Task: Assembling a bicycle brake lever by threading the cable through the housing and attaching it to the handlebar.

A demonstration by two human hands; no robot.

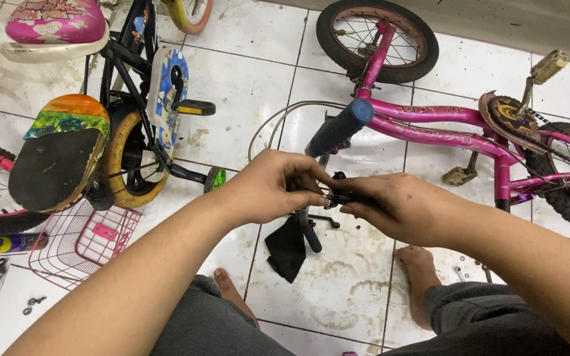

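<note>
A small black part (341, 196) is pinched between the fingertips of the left hand (273, 183) and the right hand (397, 207), both of which are closed on it just in front of the handlebar stem; what kind of part it is cannot be told, since most of it is hidden by the fingers. The part is held close beside the blue handlebar grip (340, 127) of a pink bicycle (443, 128) that is laid on its side on the white tiled floor (338, 290). A black rag (287, 249) is seen on the tiles below the hands. To the left, a pink wire basket (87, 240) and a small bicycle with yellow wheels (126, 158) are found.
</note>
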